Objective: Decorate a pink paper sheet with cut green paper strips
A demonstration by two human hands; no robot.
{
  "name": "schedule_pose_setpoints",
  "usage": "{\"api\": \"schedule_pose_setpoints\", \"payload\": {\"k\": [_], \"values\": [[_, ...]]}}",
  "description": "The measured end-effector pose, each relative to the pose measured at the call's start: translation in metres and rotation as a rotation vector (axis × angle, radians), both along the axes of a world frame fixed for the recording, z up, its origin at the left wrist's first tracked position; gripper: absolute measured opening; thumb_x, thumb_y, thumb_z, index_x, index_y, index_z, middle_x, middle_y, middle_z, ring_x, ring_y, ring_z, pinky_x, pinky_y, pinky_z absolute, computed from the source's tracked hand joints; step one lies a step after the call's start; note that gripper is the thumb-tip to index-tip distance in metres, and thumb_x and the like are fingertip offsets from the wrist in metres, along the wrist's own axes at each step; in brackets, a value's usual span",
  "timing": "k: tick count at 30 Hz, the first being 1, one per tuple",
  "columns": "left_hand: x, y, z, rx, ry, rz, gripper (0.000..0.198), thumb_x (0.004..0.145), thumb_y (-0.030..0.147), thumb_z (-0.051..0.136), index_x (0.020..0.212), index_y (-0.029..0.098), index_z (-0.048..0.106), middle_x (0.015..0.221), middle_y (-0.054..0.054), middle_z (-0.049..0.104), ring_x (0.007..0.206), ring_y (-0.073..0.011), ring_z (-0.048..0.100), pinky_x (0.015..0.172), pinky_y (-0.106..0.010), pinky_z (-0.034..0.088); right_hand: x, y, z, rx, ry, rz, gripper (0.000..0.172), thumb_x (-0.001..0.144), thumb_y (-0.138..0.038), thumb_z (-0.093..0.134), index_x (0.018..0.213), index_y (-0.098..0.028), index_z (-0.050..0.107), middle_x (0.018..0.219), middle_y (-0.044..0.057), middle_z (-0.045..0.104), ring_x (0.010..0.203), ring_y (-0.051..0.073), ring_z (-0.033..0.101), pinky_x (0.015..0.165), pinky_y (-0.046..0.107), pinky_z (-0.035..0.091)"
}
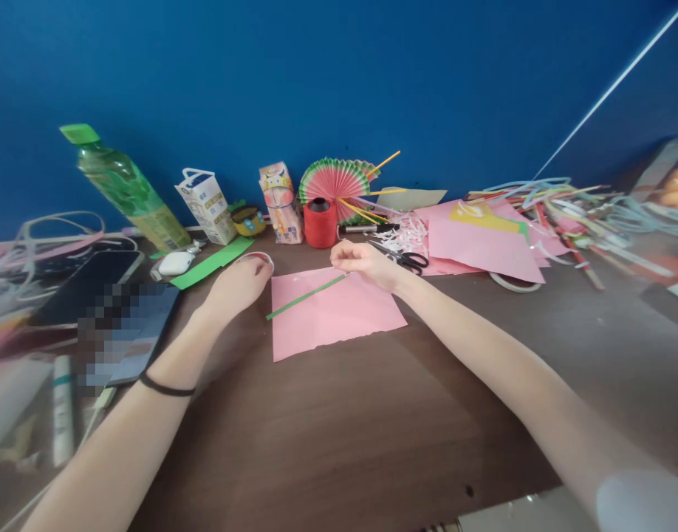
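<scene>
A sheet of pink paper (339, 318) lies on the dark brown table with a narrow green strip (306, 297) slanting across it, its left end reaching past the paper's edge. At the paper's upper left, my left hand (242, 284) is closed around a roll of tape (264, 258), whose pale rim shows beyond the fingers. My right hand (366, 264) is pinched over the paper's far edge, close to the strip's upper end. What sits between its fingertips is too small to make out. Black-handled scissors (413, 261) lie just behind the right hand.
Along the blue wall stand a green bottle (131, 188), a milk carton (207, 207), a red thread spool (320, 224) and a folded paper fan (333, 185). Pink sheets (483, 240) and tangled straws (572, 214) lie right. A phone (89, 284) and green paper (214, 262) lie left.
</scene>
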State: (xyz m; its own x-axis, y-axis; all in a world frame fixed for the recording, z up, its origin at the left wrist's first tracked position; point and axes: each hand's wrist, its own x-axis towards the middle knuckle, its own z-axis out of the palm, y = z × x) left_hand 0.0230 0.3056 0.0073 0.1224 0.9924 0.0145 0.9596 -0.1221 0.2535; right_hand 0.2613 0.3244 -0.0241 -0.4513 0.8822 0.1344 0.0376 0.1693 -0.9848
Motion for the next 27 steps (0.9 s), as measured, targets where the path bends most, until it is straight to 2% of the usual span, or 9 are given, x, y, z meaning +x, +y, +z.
{"api": "schedule_pose_setpoints", "payload": {"k": [4, 5, 8, 11, 17, 27], "values": [[0.006, -0.003, 0.002, 0.182, -0.126, -0.047, 0.031, 0.082, 0.032, 0.037, 0.089, 0.016, 0.063, 0.099, -0.011, 0.064, 0.095, -0.0256, 0.056, 0.086, -0.035, 0.040, -0.001, 0.001, -0.002, 0.004, 0.001, 0.000, 0.018, 0.063, -0.032, 0.066, 0.068, -0.017, 0.058, 0.074, -0.001, 0.051, 0.071, 0.011, 0.048, 0.068, 0.027, 0.038], [0.009, -0.004, 0.003, 0.180, -0.191, -0.076, 0.031, 0.082, 0.032, 0.038, 0.090, 0.016, 0.063, 0.099, -0.010, 0.065, 0.095, -0.0243, 0.057, 0.086, -0.034, 0.040, -0.001, 0.000, -0.002, 0.002, 0.002, 0.001, 0.018, 0.063, -0.032, 0.066, 0.068, -0.017, 0.059, 0.075, -0.001, 0.051, 0.072, 0.011, 0.048, 0.069, 0.028, 0.038], [0.014, -0.006, 0.005, -0.016, -0.363, -0.217, 0.031, 0.081, 0.037, 0.040, 0.088, 0.018, 0.063, 0.093, -0.005, 0.068, 0.088, -0.0199, 0.059, 0.080, -0.029, 0.043, -0.002, -0.002, -0.001, 0.011, -0.004, -0.009, 0.017, 0.063, -0.031, 0.067, 0.068, -0.017, 0.059, 0.078, -0.001, 0.052, 0.071, 0.011, 0.049, 0.070, 0.028, 0.038], [0.016, -0.006, 0.004, -0.181, -0.392, -0.293, 0.030, 0.078, 0.043, 0.046, 0.082, 0.019, 0.063, 0.083, -0.002, 0.068, 0.081, -0.0189, 0.060, 0.074, -0.028, 0.044, -0.003, -0.002, 0.000, 0.032, -0.042, -0.040, 0.019, 0.063, -0.033, 0.067, 0.067, -0.016, 0.059, 0.078, -0.001, 0.051, 0.070, 0.011, 0.048, 0.069, 0.028, 0.038], [0.015, -0.007, 0.002, -0.272, -0.394, -0.318, 0.027, 0.075, 0.043, 0.049, 0.076, 0.019, 0.061, 0.076, -0.001, 0.066, 0.073, -0.0180, 0.059, 0.067, -0.027, 0.044, -0.004, -0.001, -0.002, 0.053, -0.143, -0.117, 0.021, 0.063, -0.034, 0.068, 0.063, -0.015, 0.060, 0.077, 0.000, 0.049, 0.070, 0.011, 0.050, 0.069, 0.028, 0.039], [0.014, -0.005, -0.004, -0.234, -0.346, -0.258, 0.022, 0.072, 0.041, 0.054, 0.077, 0.020, 0.059, 0.075, -0.001, 0.066, 0.067, -0.0182, 0.059, 0.059, -0.028, 0.042, -0.006, -0.004, 0.001, -0.002, -0.122, -0.118, 0.018, 0.063, -0.032, 0.068, 0.062, -0.015, 0.059, 0.074, -0.001, 0.052, 0.067, 0.010, 0.050, 0.069, 0.028, 0.039]]}}
